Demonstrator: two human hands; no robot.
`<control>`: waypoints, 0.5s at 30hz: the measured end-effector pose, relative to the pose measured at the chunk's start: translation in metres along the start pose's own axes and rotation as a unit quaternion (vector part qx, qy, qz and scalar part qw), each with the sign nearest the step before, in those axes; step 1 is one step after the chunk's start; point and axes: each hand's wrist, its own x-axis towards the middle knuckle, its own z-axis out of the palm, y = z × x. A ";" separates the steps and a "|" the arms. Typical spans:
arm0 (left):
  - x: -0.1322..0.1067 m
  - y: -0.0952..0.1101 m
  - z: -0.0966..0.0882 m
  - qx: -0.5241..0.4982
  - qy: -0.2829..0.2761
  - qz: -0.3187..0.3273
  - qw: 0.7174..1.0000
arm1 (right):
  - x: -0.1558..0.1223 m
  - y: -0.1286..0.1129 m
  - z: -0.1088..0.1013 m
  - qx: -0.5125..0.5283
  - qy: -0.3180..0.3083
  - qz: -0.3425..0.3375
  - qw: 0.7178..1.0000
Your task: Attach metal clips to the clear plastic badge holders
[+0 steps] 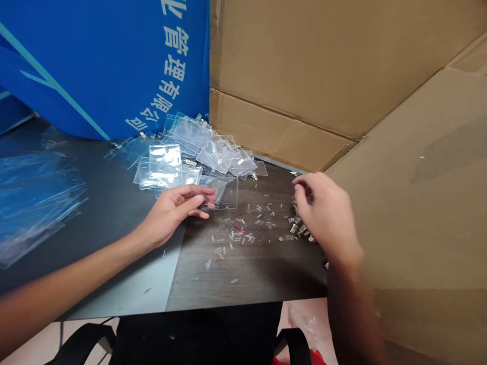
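Note:
My left hand (178, 210) is closed on the edge of a clear plastic badge holder (231, 192), which sticks out to the right past the fingertips. Small slots show along its lower edge. My right hand (323, 210) hovers over a heap of metal badge clips (297, 228) at the table's right side. Its thumb and index finger are curled together; whether something small sits between them I cannot make out. The hand covers part of the heap. Behind my left hand lies a loose pile of clear badge holders (165, 165), some with metal clips on them.
Tiny clear plastic bits (243, 235) and a red strip (238, 229) are scattered over the dark table (266, 279). A stack of bluish plastic sleeves (34, 197) lies at left. A blue printed panel (95, 61) and cardboard (285, 66) wall in the back and right.

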 end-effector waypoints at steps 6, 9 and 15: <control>0.000 -0.004 0.003 -0.019 -0.004 -0.001 1.000 | 0.028 0.031 0.034 -0.116 -0.221 0.129 0.960; 0.000 -0.008 0.003 -0.019 -0.006 0.002 1.000 | 0.033 0.035 0.042 -0.118 -0.206 0.140 0.961; 0.001 -0.010 0.002 -0.016 -0.023 0.016 0.999 | 0.032 0.024 0.042 -0.121 -0.164 0.132 0.970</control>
